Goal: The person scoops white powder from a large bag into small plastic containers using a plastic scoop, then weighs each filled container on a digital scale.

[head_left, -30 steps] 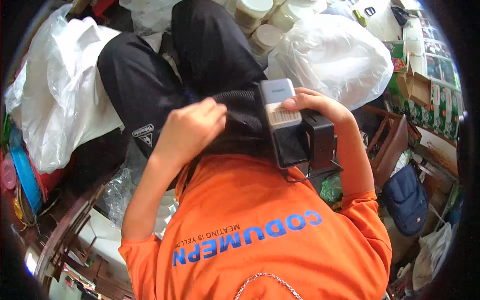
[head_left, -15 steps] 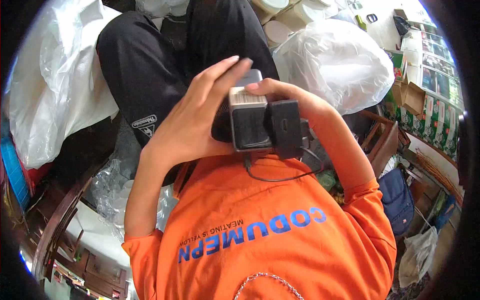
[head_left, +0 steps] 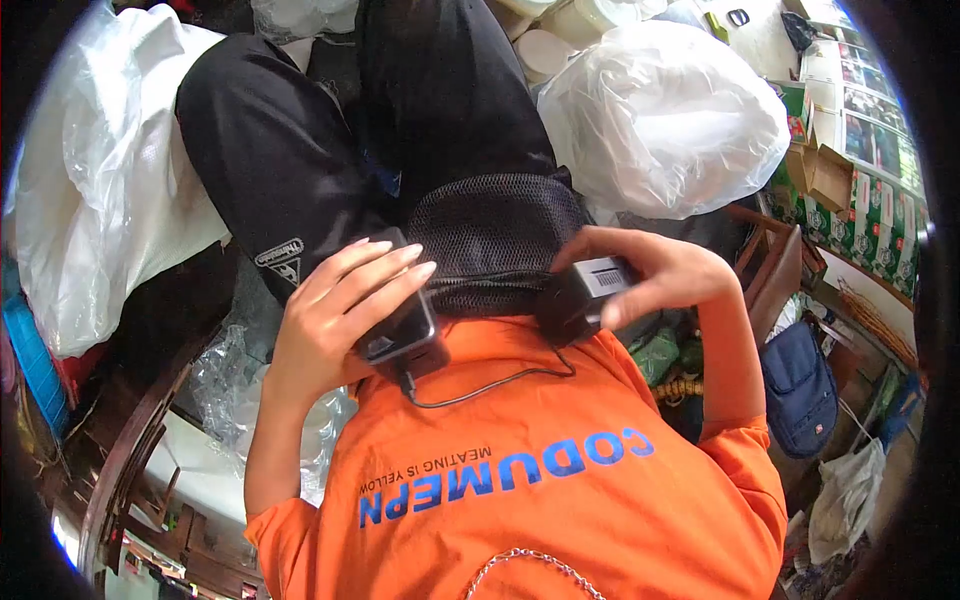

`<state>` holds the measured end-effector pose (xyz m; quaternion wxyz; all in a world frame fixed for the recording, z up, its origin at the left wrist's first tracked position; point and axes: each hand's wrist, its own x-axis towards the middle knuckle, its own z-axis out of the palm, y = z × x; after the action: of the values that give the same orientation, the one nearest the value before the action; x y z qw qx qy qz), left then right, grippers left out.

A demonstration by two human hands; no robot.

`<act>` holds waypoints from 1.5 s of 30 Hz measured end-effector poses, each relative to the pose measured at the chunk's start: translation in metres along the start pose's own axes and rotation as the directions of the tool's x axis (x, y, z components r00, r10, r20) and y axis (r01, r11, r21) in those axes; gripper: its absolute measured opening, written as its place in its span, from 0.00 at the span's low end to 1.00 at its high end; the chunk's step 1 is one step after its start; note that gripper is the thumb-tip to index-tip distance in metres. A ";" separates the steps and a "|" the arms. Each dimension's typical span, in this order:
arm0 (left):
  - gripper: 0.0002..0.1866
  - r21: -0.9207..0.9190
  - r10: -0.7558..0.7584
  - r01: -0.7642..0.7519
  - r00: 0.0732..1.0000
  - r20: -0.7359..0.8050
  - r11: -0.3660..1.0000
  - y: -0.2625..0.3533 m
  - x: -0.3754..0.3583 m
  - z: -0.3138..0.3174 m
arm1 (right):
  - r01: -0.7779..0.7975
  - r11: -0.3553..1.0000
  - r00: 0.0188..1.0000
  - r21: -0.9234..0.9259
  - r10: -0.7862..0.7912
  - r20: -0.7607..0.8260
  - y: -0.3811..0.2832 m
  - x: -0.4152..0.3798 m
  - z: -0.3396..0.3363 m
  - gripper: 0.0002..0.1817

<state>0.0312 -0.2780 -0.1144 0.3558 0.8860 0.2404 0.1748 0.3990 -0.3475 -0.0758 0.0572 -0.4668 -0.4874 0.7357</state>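
Note:
My left hand point(head_left: 335, 320) is wrapped over a dark, glossy rectangular device point(head_left: 410, 345), its fingers lying across the top. From the lower end of that device a thin black cable point(head_left: 485, 392) loops over the orange shirt point(head_left: 560, 500) towards a black box-shaped device point(head_left: 575, 305). My right hand point(head_left: 670, 275) grips this box between thumb and fingers, its grey end face uppermost. Between the two hands a black mesh pouch point(head_left: 490, 225) rests on the lap, with a zip along its near side.
A stuffed white plastic bag point(head_left: 670, 120) stands beyond my right hand, near several lidded tubs point(head_left: 545, 52). Clear and white plastic sheeting point(head_left: 110, 190) lies at the left. Green cartons point(head_left: 870, 225), a navy bag point(head_left: 800, 390) and a wooden frame point(head_left: 775, 275) are at the right.
My hands have moved apart and down from in front of the chest. The two devices, close together before, are now separated, one in each hand, and the mesh pouch has come into view.

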 end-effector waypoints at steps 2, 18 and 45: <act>0.33 -0.096 -0.060 0.058 0.998 -0.024 0.994 0.002 -0.002 -0.001 | -0.112 0.994 0.994 -0.006 0.112 0.015 0.007 -0.004 0.001 0.40; 0.44 -0.542 0.101 0.337 0.774 0.625 0.770 -0.035 -0.008 -0.025 | -0.434 0.745 0.826 0.506 0.554 -0.107 0.030 -0.022 0.040 0.26; 0.20 0.285 0.168 -0.221 0.965 0.199 0.933 -0.003 0.072 0.067 | -0.281 0.722 0.825 0.632 0.518 -0.225 0.035 -0.006 0.075 0.39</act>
<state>0.1225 -0.2732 -0.1525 0.2149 0.9615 0.1439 0.0932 0.3595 -0.4188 -0.0922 0.1263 -0.6587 -0.1066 0.7340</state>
